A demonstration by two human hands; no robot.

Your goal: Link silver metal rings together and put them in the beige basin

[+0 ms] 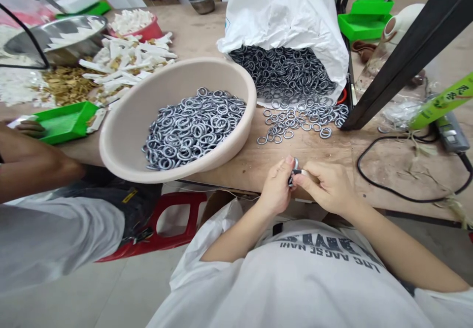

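My left hand (276, 186) is closed on a few grey rings (290, 179) at the table's front edge. Against it, my right hand (328, 186) pinches a small black piece with a white end (297, 171), pressed to the rings; its kind cannot be made out. Just beyond my hands, loose grey rings (288, 134) are scattered on the wooden table (236, 168). They spill from a white plastic sack (284, 17) lying with its mouth toward me. To the left, a large beige basin (121, 121) holds a heap of the same rings.
A black metal post (399, 57) slants up at the right, near a black cable (384, 195) and a green-yellow package (443, 101). At left, a co-worker's arm (37, 163) rests by a green tray (66, 122), with white strips (129, 59) piled behind.
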